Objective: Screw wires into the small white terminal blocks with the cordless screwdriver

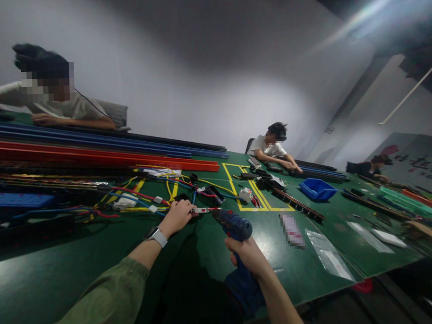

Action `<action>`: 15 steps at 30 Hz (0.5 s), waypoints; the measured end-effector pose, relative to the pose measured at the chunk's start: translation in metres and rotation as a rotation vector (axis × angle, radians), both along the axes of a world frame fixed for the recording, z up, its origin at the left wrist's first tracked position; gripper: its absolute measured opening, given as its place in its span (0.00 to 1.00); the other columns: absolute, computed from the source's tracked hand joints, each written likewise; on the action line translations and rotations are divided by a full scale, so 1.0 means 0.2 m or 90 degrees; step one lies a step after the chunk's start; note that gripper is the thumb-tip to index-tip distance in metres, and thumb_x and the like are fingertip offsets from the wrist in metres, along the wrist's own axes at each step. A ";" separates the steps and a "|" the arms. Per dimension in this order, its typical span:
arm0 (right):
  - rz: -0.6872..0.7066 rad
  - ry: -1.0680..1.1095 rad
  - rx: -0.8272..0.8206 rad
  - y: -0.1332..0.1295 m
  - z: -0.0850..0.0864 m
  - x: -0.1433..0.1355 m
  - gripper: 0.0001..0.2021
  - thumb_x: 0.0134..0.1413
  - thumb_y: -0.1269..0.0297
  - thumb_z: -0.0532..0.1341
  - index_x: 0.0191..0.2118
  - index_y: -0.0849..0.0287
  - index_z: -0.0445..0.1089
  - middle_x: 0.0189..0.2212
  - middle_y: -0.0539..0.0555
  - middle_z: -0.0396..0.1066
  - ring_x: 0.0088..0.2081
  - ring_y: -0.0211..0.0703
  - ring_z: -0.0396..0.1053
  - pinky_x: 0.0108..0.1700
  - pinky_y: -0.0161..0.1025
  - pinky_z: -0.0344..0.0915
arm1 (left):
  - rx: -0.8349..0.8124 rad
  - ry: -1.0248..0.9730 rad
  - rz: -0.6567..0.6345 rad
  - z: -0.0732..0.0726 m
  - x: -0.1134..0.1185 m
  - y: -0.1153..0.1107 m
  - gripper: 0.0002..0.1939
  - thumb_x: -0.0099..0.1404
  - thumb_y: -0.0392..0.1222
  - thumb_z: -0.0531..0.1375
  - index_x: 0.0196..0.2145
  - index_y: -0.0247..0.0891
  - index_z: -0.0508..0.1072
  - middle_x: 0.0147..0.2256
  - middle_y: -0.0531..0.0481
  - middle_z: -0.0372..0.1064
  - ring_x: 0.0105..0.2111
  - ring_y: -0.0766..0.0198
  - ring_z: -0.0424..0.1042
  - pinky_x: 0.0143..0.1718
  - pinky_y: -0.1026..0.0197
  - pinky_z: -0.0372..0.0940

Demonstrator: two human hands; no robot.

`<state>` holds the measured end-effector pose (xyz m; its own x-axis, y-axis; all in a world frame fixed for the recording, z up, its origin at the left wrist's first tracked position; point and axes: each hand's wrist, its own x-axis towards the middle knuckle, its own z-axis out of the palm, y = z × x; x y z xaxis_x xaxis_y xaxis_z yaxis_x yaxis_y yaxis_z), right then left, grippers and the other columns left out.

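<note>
My right hand (248,256) is wrapped round the grip of a blue cordless drill (237,226). Its chuck points left, and the thin bit reaches a small white block with a red mark (202,210). The fingers of my left hand (178,217) are closed on that block, holding it low over the green table. Blue, yellow and red wires (142,194) with white connectors run close to the left hand. A black part (213,195) lies just beyond the block. Whether the bit sits in a screw is too small to tell.
Long orange (138,158) and blue channels (95,143) stretch across the back left. Yellow tape (234,185) marks the green table (191,276), with a grey block (246,195) inside. A blue bin (316,189), a copper-coloured strip (298,204) and plastic bags (329,255) lie to the right. Co-workers sit around.
</note>
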<state>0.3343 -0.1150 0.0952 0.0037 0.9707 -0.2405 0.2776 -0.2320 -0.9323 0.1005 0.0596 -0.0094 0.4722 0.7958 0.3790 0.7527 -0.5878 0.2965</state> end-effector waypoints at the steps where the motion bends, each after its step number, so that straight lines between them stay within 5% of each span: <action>1: -0.001 0.002 -0.001 0.00 0.00 0.00 0.10 0.46 0.60 0.60 0.34 0.59 0.64 0.11 0.41 0.58 0.14 0.35 0.59 0.19 0.33 0.53 | -0.001 0.000 -0.001 0.00 0.00 0.00 0.15 0.68 0.51 0.53 0.47 0.48 0.74 0.44 0.46 0.69 0.44 0.54 0.64 0.46 0.51 0.52; 15: 0.006 -0.006 -0.004 0.00 0.00 0.00 0.09 0.46 0.61 0.60 0.33 0.59 0.64 0.11 0.41 0.57 0.14 0.36 0.58 0.19 0.33 0.54 | -0.014 0.002 -0.005 0.02 0.00 -0.01 0.15 0.68 0.51 0.53 0.46 0.46 0.75 0.44 0.44 0.69 0.45 0.54 0.64 0.47 0.50 0.52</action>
